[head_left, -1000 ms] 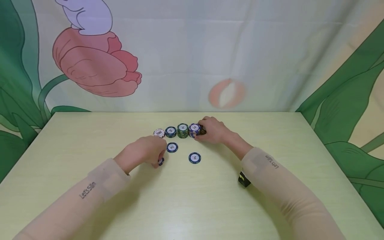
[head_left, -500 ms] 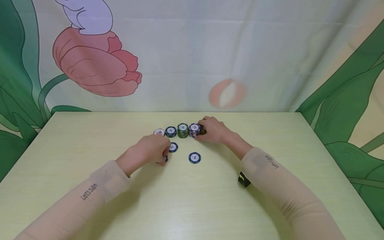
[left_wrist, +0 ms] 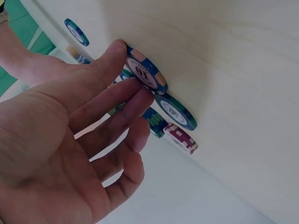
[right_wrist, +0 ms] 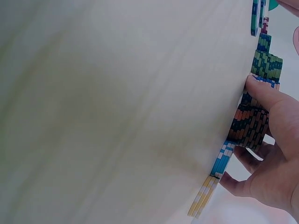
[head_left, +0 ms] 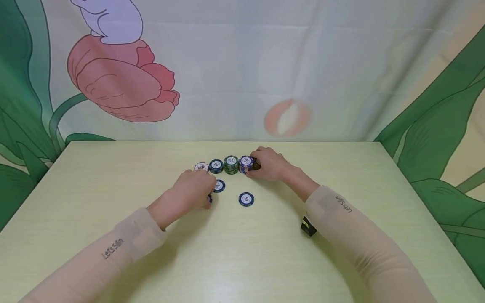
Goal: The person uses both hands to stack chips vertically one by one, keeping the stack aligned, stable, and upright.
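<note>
In the head view my left hand (head_left: 193, 187) is low over the table, in front of the chip row's left end. Thumb and fingertips pinch a blue poker chip with orange edge marks (left_wrist: 147, 70), marked 10 in the left wrist view. Just beyond it lies a loose blue-green chip (head_left: 219, 185). My right hand (head_left: 270, 164) holds the blue-and-white stack of poker chips (head_left: 246, 163), thumb on its near side and the other fingers behind the row. Beside that stack, a dark stack with orange marks (right_wrist: 250, 126) is partly covered by this hand.
A green stack (head_left: 231, 164), a blue-green stack (head_left: 216, 166) and a whitish chip stack (head_left: 201, 167) continue the row leftward. Teal chips (right_wrist: 222, 159) and yellow chips (right_wrist: 203, 196) extend its other end. Another loose chip (head_left: 246, 199) lies nearer. A black object (head_left: 308, 227) sits by the right sleeve.
My left hand has shifted a little to the right with its chip, covering part of the loose chip beyond. The right hand stays where it was on the stack.
</note>
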Demonstrator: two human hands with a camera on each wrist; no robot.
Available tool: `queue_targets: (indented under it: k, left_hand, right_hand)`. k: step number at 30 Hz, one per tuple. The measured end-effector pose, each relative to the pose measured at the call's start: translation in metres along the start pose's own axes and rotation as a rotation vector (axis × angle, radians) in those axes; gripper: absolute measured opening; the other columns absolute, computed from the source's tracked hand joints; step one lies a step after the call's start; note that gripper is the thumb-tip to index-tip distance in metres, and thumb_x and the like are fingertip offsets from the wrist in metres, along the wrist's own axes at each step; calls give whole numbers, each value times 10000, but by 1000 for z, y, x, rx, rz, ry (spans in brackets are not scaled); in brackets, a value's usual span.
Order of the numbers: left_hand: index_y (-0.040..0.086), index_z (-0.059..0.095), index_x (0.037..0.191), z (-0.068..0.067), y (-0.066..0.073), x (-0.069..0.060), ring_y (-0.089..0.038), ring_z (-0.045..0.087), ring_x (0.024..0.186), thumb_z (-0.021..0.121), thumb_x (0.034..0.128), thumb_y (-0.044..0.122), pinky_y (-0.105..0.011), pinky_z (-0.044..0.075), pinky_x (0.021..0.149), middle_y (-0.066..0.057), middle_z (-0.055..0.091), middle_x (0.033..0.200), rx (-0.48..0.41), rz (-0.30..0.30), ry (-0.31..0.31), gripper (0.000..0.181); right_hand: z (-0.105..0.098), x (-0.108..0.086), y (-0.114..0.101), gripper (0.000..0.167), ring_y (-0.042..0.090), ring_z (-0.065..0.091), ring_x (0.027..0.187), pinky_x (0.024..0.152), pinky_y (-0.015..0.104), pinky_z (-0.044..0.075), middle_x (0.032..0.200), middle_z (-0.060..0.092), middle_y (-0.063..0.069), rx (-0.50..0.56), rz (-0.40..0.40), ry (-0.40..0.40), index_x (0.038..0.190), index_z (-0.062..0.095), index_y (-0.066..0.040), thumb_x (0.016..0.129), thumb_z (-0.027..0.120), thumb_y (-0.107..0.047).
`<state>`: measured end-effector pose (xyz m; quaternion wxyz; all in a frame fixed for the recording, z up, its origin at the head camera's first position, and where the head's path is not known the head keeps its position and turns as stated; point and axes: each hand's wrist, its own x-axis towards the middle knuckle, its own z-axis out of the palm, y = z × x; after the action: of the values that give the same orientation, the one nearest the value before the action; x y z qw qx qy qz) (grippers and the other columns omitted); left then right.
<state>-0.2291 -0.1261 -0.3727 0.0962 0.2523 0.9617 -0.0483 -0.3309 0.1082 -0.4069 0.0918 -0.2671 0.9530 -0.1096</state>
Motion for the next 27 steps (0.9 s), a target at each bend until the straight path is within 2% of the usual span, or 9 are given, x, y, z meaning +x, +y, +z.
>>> queue_targets:
  k: [3, 7, 10, 13, 18, 20, 23, 27]
  left_hand:
    - [73, 704, 863, 1, -1, 0, -192, 583, 764, 908, 805, 248, -436, 530, 776, -13, 645, 792, -29, 12, 15, 276]
    - [77, 711, 836, 3, -2, 0, -178, 537, 720, 886, 824, 184, -372, 496, 713, 6, 607, 745, -122, 29, 27, 206]
    - [80, 713, 819, 5, -1, -1, -172, 507, 695, 874, 829, 142, -342, 464, 675, 12, 588, 727, -184, 64, 46, 173]
    - [85, 713, 821, 7, 1, -1, -166, 511, 707, 880, 822, 133, -346, 478, 695, 15, 611, 751, -213, 100, 72, 174]
    - [90, 743, 879, 10, 4, 0, -174, 607, 795, 902, 791, 154, -382, 537, 780, 9, 669, 848, -190, 171, 140, 193]
    - [83, 760, 932, 10, 4, 0, -199, 644, 855, 911, 780, 173, -398, 546, 810, -14, 685, 907, -187, 189, 148, 233]
    - [75, 764, 999, 8, 2, -2, -229, 659, 927, 929, 759, 187, -412, 550, 845, -44, 683, 973, -173, 193, 125, 312]
    - [70, 753, 1004, 5, 0, -5, -238, 654, 950, 927, 749, 131, -415, 552, 859, -50, 683, 980, -149, 195, 85, 315]
  right_hand:
    - [0, 0, 0, 620, 330, 520, 1265, 1005, 579, 444, 1381, 560, 150, 2, 3, -2, 1400, 589, -34, 936, 753, -412]
    - [0, 0, 0, 626, 334, 519, 1271, 1009, 584, 441, 1386, 557, 154, 3, 3, -4, 1402, 587, -32, 934, 755, -413]
    - [-1, -1, -1, 628, 333, 523, 1267, 1005, 585, 444, 1383, 561, 156, 4, -1, -1, 1403, 587, -30, 933, 757, -412]
    - [-1, -1, 0, 622, 331, 530, 1253, 994, 583, 450, 1369, 569, 156, 9, -7, 7, 1398, 593, -33, 930, 759, -407]
    - [-1, -1, 0, 616, 329, 539, 1238, 984, 574, 459, 1355, 576, 157, 11, -12, 18, 1391, 600, -33, 926, 763, -402]
    - [-1, -1, 0, 615, 330, 538, 1238, 983, 571, 460, 1357, 575, 157, 10, -14, 18, 1390, 600, -32, 926, 762, -402]
    - [-2, -2, -1, 615, 332, 538, 1240, 981, 571, 462, 1359, 574, 159, 10, -17, 17, 1390, 600, -31, 927, 762, -401]
    - [-2, -3, -2, 619, 334, 537, 1245, 985, 576, 461, 1367, 572, 161, 8, -16, 14, 1397, 595, -31, 928, 763, -399]
